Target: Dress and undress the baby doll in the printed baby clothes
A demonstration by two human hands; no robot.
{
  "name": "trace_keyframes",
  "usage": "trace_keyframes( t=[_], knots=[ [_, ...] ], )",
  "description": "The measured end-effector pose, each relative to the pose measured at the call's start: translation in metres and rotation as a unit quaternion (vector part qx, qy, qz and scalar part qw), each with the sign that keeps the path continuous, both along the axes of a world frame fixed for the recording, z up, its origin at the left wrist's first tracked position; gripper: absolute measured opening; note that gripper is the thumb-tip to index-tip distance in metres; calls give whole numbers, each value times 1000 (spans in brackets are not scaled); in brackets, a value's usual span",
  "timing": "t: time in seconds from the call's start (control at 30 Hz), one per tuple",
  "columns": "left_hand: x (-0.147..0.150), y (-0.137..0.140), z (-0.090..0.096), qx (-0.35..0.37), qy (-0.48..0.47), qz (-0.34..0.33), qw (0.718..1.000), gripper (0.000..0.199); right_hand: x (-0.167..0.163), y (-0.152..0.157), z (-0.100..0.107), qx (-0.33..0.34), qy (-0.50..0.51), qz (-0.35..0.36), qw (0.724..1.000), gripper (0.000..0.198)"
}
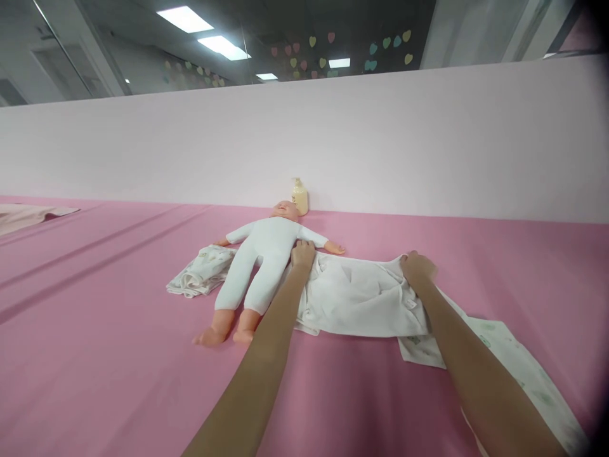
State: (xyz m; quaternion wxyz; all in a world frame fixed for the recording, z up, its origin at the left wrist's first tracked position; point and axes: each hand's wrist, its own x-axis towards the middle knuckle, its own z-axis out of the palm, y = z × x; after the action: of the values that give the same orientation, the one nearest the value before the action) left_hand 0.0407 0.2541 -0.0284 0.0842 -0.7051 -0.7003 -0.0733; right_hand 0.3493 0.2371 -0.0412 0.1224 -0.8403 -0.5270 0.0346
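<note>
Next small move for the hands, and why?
I'd probably draw the white cloth gently taut sideways: the left hand is at its upper corner by the doll, the right hand at the opposite upper corner, and creases show between them.

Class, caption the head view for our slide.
Left hand and right hand hold white cloth beside a baby doll on a pink surface.

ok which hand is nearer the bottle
Left. The left hand is on the near side of the bottle, beside the doll; the right hand is farther off, to the right, on the cloth.
</note>
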Motion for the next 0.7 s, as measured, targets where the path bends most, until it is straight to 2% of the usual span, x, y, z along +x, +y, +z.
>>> trace_keyframes(
  t=[0.2,0.3,0.4,0.5,0.6,0.67,0.7],
  knots=[
    [2,9,1,7,39,-37,999,39,1,7,2,11,13,-18,1000,42],
    [2,8,4,13,60,-72,996,42,6,6,-1,37,-29,-8,999,40],
    [-8,7,16,26,71,-87,993,41,14,6,-1,60,-124,44,990,37],
    [-28,6,38,49,63,-50,996,38,9,7,10,70,-186,78,977,36],
    [-53,0,59,74,32,31,996,39,-24,6,27,91,-180,122,972,37],
    [-71,-7,67,78,-1,82,994,45,-64,2,38,112,-100,180,972,35],
    [-79,-11,68,73,-29,104,991,49,-88,0,42,124,-22,221,967,34]
  ],
)
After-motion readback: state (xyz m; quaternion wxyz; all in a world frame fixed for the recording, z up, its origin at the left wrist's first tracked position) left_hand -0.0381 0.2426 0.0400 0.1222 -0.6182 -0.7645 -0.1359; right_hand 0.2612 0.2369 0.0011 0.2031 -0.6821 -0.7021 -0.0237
